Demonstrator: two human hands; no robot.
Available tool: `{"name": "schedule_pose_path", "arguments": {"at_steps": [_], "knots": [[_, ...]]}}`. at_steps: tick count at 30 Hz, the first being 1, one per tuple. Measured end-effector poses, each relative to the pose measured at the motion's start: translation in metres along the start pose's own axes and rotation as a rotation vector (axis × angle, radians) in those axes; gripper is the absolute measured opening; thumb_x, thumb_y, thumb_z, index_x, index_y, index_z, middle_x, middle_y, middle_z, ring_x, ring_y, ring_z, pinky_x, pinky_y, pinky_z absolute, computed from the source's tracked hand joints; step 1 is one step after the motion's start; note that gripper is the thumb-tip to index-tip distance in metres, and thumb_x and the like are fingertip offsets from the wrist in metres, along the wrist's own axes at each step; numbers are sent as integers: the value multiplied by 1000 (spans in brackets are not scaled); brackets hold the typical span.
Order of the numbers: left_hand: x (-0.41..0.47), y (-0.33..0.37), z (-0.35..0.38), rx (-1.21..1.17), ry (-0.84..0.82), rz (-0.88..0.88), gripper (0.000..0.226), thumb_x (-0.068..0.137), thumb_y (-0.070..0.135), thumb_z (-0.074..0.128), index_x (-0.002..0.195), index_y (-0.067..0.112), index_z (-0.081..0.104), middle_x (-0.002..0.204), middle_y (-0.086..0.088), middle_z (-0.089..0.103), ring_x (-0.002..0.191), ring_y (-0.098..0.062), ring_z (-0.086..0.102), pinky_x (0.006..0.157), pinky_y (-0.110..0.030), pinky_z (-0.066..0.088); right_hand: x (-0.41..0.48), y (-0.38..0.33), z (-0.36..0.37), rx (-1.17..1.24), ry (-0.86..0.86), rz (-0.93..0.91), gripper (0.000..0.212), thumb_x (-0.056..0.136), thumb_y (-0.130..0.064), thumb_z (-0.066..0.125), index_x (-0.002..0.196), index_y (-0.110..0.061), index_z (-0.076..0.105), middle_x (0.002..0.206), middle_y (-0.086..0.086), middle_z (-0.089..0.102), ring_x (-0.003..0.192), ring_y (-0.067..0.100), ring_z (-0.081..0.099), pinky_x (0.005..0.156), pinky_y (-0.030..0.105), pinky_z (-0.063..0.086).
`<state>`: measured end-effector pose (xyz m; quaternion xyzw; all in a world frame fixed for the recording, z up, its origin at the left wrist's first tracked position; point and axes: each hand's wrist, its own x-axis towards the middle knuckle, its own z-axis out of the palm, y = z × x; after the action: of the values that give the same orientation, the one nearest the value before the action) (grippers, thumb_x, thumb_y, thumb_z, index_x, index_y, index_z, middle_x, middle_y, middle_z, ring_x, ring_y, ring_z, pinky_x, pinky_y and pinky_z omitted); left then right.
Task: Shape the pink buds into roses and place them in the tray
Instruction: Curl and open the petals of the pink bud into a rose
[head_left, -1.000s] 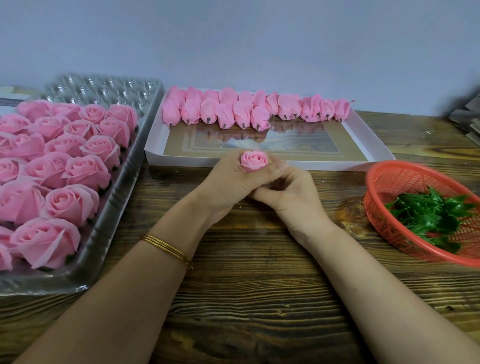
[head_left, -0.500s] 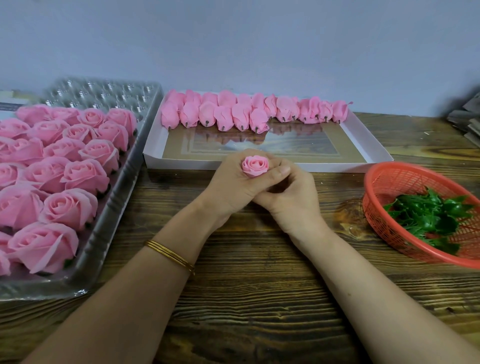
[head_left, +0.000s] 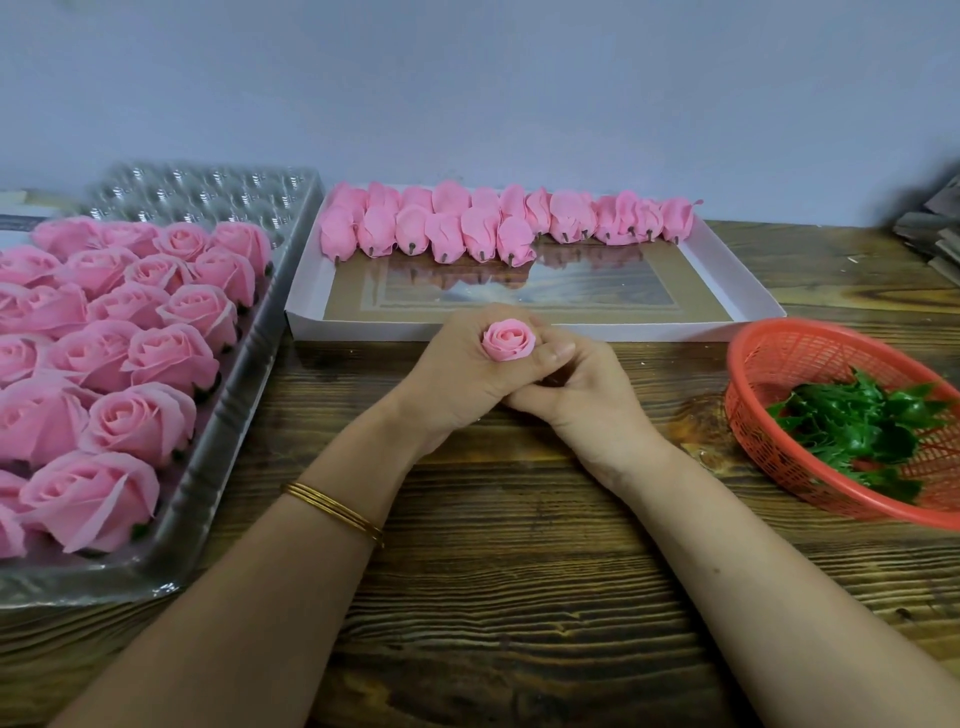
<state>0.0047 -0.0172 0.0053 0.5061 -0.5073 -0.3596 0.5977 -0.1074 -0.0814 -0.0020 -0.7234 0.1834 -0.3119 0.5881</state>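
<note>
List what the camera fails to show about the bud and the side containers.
Head view only.
Base of the pink bud: wrapped by the left hand.
Grip of the right hand: fingers tucked under the left hand.
Extent of the rose tray: cut by the left edge.
Extent of the orange basket: cut by the right edge.

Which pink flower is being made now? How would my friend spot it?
On the dark wooden table, look just before the white cardboard box of pink buds. There the left hand grips one small pink rosebud. It alone sits in a hand, not lying among others.
</note>
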Motion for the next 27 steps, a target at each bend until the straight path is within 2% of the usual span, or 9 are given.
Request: {"name": "schedule_pose_path", "arguments": {"at_steps": [4,6,8,11,13,15,18,21,27], "knots": [[0,-2,1,38,45,18,26,88,4,67,69,21,64,79,-4,62,73,-8,58,69,-20,46,0,0,2,59,5,46,36,72,22,63,99,-2,69,102,18,70,94,15,66,93,31,51],[1,-3,2,79,110,28,23,88,4,68,70,17,62,80,-16,61,76,-15,58,69,-31,48,1,2,2,131,61,97,43,63,15,58,101,-2,68,95,11,71,93,17,66,91,32,50],[3,-4,5,112,181,37,23,86,4,70,70,18,62,94,-26,63,81,-20,60,73,-35,51,4,4,1,232,155,177,56,52,7,49,106,2,65,93,18,67,90,25,62,89,39,48],[5,-6,6,160,307,50,23,84,7,74,73,23,62,103,-16,61,79,-8,59,71,-18,49,6,0,-2,398,243,240,49,52,2,48,98,-2,61,87,18,61,82,27,58,78,38,49],[6,-8,4,218,317,90,28,84,6,74,69,25,59,88,-7,59,73,-4,55,68,-16,45,7,-4,-4,468,252,259,34,60,-6,54,94,-8,59,79,5,63,74,15,60,69,26,50],[6,-10,3,235,264,90,28,85,7,73,65,21,59,71,1,56,64,-3,51,61,-22,43,7,-5,-6,468,240,254,30,66,-16,61,96,-11,58,75,-1,64,71,10,60,67,22,49],[5,-13,4,262,206,95,21,86,11,72,67,7,63,62,-2,58,60,-13,50,57,-35,43,6,-3,-4,438,224,241,33,69,-19,73,98,-9,61,80,2,67,77,13,63,72,23,51],[4,-15,4,304,199,115,15,84,15,70,83,0,70,74,-15,69,70,-32,62,64,-50,52,5,-2,-1,433,227,235,37,69,-15,79,101,-4,64,92,13,67,88,22,64,85,34,51],[4,-16,2,348,207,101,8,84,14,71,83,6,72,76,-14,70,72,-28,64,67,-52,52,5,0,0,401,239,231,32,66,-17,76,95,-8,66,90,12,69,88,23,66,86,34,52]]}}
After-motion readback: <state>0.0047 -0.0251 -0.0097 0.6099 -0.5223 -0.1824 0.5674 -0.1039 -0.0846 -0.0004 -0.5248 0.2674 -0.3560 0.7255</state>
